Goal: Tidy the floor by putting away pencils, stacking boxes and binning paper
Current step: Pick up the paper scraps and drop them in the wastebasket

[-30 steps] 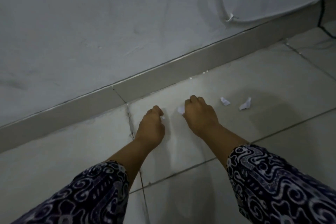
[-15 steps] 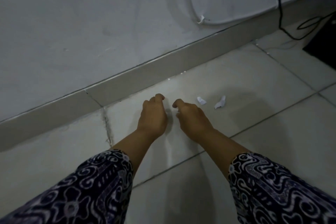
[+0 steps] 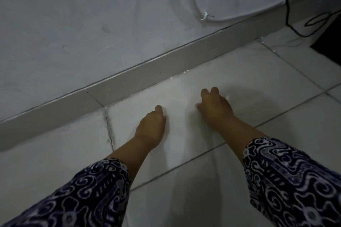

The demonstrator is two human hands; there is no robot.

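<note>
Both my hands are low over the white floor tiles, close to the wall. My left hand (image 3: 151, 125) is curled shut, with a sliver of white paper (image 3: 167, 117) showing at its fingertips. My right hand (image 3: 215, 108) is further right, its fingers bent down onto the tile. A small white paper scrap (image 3: 196, 105) peeks out at its thumb, and another white bit (image 3: 228, 96) shows just past its fingers. The hand covers the rest of the scraps. No pencils, boxes or bin are in view.
A grey skirting board (image 3: 140, 81) runs diagonally along the wall. A white cable with a clip (image 3: 203, 17) and a black cable (image 3: 287, 5) hang at the upper right, near a dark object (image 3: 330, 46) on the floor. A cracked grout line (image 3: 109, 131) lies left of my left hand.
My right hand has moved right and now covers the two scraps that lay loose on the tile. My left hand stays shut. The view has shifted right.
</note>
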